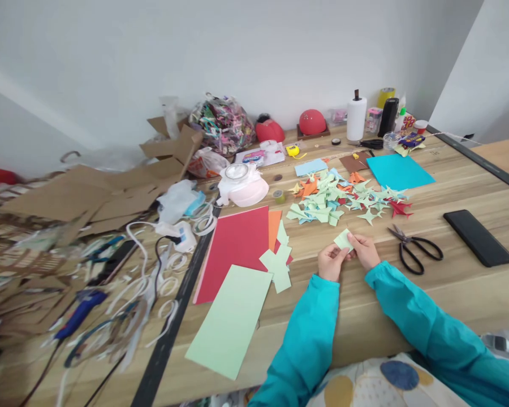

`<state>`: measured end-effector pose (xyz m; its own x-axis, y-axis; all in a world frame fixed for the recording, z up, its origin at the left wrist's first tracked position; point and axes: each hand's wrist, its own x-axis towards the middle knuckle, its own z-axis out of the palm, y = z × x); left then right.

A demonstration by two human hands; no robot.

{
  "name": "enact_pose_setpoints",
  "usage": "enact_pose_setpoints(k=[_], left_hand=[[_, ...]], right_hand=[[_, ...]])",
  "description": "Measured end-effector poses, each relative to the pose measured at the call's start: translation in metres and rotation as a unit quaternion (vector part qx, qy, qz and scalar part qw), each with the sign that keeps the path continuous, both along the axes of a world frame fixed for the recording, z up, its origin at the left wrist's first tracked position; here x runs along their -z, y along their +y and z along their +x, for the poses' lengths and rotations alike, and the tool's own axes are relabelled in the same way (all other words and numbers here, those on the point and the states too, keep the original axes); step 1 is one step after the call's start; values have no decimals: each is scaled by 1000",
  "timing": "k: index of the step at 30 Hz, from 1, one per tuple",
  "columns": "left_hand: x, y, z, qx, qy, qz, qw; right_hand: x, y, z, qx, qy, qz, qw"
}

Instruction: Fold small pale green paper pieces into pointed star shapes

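Between my two hands is a small piece of pale green paper point(343, 239), held just above the wooden table. My left hand point(331, 262) pinches its lower left side, and my right hand point(365, 251) pinches its right edge. Beyond them lies a pile of folded paper stars point(322, 199) in green, orange, red and blue. Black-handled scissors point(414, 249) rest to the right of my right hand. On the left are small green paper squares point(276, 264), a large green sheet point(233, 319) and a red sheet point(237, 249).
A black phone point(478, 237) lies at the right. Behind the stars are a turquoise sheet point(401, 171), a yellow tape measure point(293, 151) and a red pincushion point(312, 122). Cardboard point(106, 192), cables and a blue glue gun point(78, 314) crowd the left side.
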<state>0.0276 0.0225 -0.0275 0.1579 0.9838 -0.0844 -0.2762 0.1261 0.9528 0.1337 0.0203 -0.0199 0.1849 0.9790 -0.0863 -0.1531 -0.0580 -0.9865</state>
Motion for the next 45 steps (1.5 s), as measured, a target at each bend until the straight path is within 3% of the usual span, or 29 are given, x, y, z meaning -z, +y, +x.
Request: enact_pose_setpoints(k=[9,18,23,26,33,45], left_hand=[[4,0,-2,20,-37,-49,998],[-3,-3,-5,34,-59,-87,994],[-4,-4,-6,77,-60,-139,985],[-4,-4,-8,75,-33,-107,991],[-13,-4,-13,105,37,-26,993],[-10,-4,-16,138,34,-77,987]], right_hand=[[-3,0,7,-61,21,-13,998],[-1,-1,10,-47,-12,-6,999],[-5,-3,11,-83,-48,2,995],[-8,-4,11,-103,-63,-6,993],[-9,-7,8,-71,-35,-8,997],[-7,-4,14,-95,-93,8,991]])
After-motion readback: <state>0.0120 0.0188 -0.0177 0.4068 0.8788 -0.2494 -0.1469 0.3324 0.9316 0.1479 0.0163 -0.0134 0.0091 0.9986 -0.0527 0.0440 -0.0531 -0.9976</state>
